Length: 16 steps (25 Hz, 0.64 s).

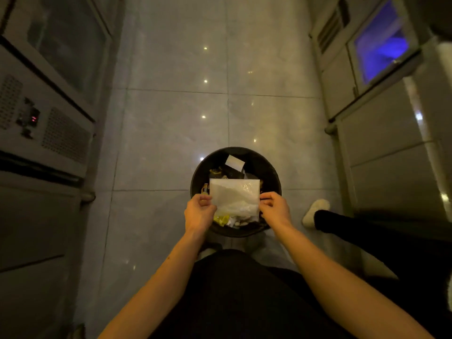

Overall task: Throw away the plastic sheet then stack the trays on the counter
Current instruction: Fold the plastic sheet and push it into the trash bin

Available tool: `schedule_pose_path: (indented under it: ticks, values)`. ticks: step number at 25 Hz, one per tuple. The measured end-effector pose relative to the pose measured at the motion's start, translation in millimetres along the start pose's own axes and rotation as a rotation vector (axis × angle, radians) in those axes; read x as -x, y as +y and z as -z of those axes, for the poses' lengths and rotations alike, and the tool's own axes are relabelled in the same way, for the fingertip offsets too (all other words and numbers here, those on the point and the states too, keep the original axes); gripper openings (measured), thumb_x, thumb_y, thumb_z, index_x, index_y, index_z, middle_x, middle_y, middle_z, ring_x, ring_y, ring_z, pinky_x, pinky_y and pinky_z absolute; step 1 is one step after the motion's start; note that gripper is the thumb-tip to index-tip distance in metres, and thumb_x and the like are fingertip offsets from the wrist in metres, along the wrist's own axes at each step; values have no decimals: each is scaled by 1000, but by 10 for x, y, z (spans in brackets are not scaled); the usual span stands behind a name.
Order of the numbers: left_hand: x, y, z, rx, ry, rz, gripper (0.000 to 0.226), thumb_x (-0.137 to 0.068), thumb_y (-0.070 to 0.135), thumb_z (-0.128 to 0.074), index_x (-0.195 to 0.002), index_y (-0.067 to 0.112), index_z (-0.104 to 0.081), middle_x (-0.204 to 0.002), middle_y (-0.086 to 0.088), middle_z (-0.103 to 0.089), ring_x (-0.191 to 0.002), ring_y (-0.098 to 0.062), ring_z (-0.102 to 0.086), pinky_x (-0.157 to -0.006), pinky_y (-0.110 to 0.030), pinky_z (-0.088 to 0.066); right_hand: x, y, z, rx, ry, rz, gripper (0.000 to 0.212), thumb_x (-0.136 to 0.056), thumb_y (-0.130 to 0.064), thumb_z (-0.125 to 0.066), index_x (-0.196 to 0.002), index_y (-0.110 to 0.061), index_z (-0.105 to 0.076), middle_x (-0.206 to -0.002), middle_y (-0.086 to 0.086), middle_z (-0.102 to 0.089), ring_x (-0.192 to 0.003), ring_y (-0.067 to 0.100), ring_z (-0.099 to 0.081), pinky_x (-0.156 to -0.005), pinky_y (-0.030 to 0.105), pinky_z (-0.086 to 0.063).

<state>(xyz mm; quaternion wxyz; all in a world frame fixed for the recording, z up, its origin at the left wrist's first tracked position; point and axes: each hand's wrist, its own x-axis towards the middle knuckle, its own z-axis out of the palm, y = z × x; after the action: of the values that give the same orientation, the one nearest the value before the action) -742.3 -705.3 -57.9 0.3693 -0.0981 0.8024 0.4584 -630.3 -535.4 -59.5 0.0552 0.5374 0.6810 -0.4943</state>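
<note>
A folded translucent plastic sheet (234, 197) hangs flat over a round black waste bin (198, 176) on the floor. My left hand (199, 211) pinches the sheet's left edge and my right hand (274, 208) pinches its right edge. The bin holds paper scraps, yellow peels and other rubbish, partly hidden by the sheet. No trays or counter top are in view.
Pale glossy floor tiles (176, 133) run ahead. Steel kitchen units with vents and a red display (34, 118) line the left. Steel cabinets and a blue-lit window (381, 47) line the right. Another person's dark leg and pale slipper (315, 212) stand right of the bin.
</note>
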Motion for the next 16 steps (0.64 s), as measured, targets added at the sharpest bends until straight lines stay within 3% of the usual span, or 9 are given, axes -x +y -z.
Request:
schedule_pose_path:
  ticks: [4, 10, 16]
  values:
    - [7, 62, 138, -42, -103, -79, 25, -79, 9, -66, -94, 27, -57, -96, -1, -68, -94, -20, -66, -84, -43, -57, 359, 156, -95, -190, 122, -85, 19, -86, -5, -62, -101, -16, -63, -95, 8, -69, -88, 23, -67, -78, 42, -59]
    - [237, 111, -1, -162, -238, -189, 29, -81, 11, -65, -108, 18, -59, -101, -6, -68, -93, -23, -67, -79, -37, -57, 782, 478, -30, -405, 333, -110, 18, -81, -6, -64, -95, -17, -62, -90, 3, -68, -87, 18, -65, -74, 34, -56]
    - [639, -112, 158, -325, -321, -304, 26, -82, 15, -66, -108, 18, -61, -104, -7, -67, -95, -23, -66, -82, -41, -58, 1196, 918, -167, -557, 377, -86, 15, -80, -8, -67, -90, -18, -62, -90, 2, -67, -86, 16, -65, -78, 35, -57]
